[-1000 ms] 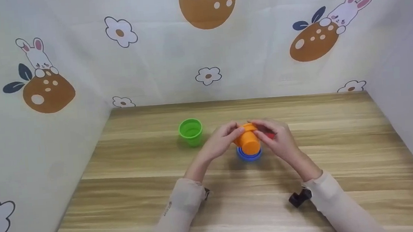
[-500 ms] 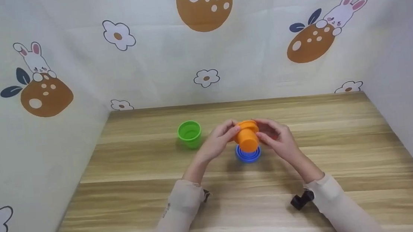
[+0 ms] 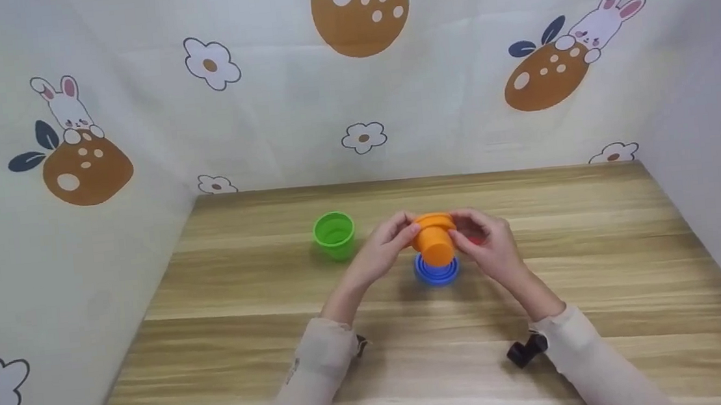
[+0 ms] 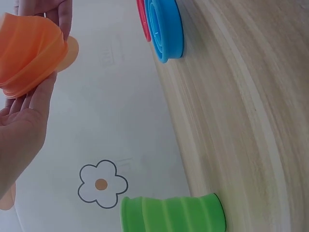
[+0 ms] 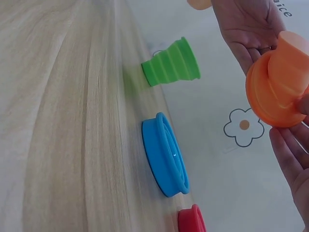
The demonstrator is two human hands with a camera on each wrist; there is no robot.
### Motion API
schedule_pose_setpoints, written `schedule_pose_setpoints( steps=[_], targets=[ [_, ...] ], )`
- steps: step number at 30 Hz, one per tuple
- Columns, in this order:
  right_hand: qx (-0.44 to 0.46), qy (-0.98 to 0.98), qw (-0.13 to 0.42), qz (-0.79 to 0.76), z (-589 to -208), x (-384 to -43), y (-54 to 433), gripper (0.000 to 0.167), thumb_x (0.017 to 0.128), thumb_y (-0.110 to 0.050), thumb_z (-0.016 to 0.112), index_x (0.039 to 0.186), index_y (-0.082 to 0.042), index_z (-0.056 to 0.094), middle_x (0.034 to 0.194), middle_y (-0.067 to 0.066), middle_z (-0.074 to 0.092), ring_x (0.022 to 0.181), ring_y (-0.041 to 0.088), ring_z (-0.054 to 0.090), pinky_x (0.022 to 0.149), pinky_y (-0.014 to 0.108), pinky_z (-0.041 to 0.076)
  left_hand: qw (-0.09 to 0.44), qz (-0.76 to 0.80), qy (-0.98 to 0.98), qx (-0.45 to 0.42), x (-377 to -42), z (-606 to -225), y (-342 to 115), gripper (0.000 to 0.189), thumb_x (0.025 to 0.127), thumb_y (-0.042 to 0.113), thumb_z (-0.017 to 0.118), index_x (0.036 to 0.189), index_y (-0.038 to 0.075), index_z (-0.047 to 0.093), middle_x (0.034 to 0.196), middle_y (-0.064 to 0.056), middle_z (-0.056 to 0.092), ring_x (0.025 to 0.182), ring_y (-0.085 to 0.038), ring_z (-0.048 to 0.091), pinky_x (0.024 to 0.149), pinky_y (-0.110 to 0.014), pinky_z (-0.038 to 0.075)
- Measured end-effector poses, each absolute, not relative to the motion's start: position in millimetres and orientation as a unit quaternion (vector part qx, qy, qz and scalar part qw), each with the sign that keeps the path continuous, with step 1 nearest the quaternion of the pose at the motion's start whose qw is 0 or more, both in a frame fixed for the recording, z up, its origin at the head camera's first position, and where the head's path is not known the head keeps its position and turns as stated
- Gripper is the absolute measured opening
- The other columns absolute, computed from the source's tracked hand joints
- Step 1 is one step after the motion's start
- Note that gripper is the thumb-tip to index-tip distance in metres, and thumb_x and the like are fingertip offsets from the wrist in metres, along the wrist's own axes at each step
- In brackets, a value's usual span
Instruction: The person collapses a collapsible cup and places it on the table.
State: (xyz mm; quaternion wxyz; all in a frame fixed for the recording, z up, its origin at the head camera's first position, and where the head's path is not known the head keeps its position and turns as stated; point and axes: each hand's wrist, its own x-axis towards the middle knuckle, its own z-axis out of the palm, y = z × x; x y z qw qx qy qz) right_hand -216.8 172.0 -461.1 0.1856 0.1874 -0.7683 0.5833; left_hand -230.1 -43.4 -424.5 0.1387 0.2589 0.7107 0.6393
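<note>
Both hands hold an orange collapsible cup (image 3: 436, 245) above the table, its base tipped toward the head camera. My left hand (image 3: 375, 253) grips its rim from the left, thumb on the near side. On the other side, my right hand (image 3: 493, 242) pinches the rim between thumb and fingers. The right wrist view shows the orange cup (image 5: 285, 82) skewed, its wide rings partly folded and its narrow end sticking out. Below it, a blue collapsible cup (image 3: 437, 278) lies folded flat. A red folded piece (image 5: 189, 220) sits beyond the blue one, mostly hidden by my right hand in the head view.
A green collapsible cup (image 3: 335, 236) stands extended and upright on the wooden table (image 3: 242, 271), left of the hands. Patterned cloth walls (image 3: 280, 105) enclose the table at the back and both sides.
The orange cup's upper rings have folded further and its rim shows wider, with the fingers shifting slightly along it. The blue and green cups have stayed in place.
</note>
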Motion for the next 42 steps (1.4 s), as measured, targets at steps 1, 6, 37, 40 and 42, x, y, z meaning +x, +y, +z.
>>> schedule_pose_setpoints(
  steps=[1,6,37,40,42],
  targets=[
    [0.190,-0.769,0.193,0.578,-460.9,-216.5,172.1,0.022,0.087,0.006,0.070,0.109,0.008,0.069,0.100,0.024,0.073,0.086,0.006,0.070,0.077,0.015,0.058,0.140,0.638,0.712,0.258,-229.9,-425.2,-43.4,0.024,0.106,0.015,0.046,0.114,-0.006,0.054,0.101,-0.007,0.062,0.092,-0.008,0.060,0.097,-0.030,0.054],
    [0.208,-0.779,0.226,0.546,-462.7,-217.8,172.9,0.022,0.086,0.007,0.070,0.108,0.007,0.070,0.101,0.020,0.074,0.089,-0.001,0.067,0.080,0.014,0.057,0.144,0.628,0.720,0.258,-229.7,-427.6,-45.0,0.023,0.105,0.015,0.048,0.114,-0.005,0.054,0.102,-0.009,0.063,0.094,-0.008,0.060,0.104,-0.036,0.052],
    [0.220,-0.745,0.065,0.627,-473.0,-222.3,190.1,0.030,0.092,0.005,0.064,0.121,0.009,0.063,0.113,0.020,0.069,0.099,0.010,0.069,0.085,0.019,0.058,0.137,0.590,0.753,0.258,-232.3,-428.1,-40.3,0.027,0.105,0.017,0.050,0.114,-0.006,0.060,0.102,-0.021,0.068,0.085,-0.006,0.061,0.087,-0.023,0.054],
    [0.214,-0.750,0.084,0.620,-472.0,-221.0,188.1,0.028,0.090,0.006,0.066,0.118,0.008,0.065,0.109,0.016,0.072,0.096,0.008,0.069,0.082,0.019,0.059,0.141,0.596,0.749,0.254,-232.3,-428.1,-39.7,0.027,0.105,0.017,0.050,0.115,-0.006,0.059,0.106,-0.023,0.068,0.087,-0.007,0.063,0.091,-0.027,0.056],
    [0.209,-0.760,0.106,0.607,-471.8,-220.4,186.2,0.026,0.089,0.007,0.067,0.115,0.008,0.066,0.106,0.017,0.073,0.092,0.005,0.069,0.080,0.017,0.059,0.142,0.597,0.748,0.251,-231.9,-427.8,-39.1,0.028,0.105,0.018,0.050,0.115,-0.006,0.059,0.108,-0.023,0.068,0.089,-0.008,0.064,0.094,-0.030,0.056]
  ],
)
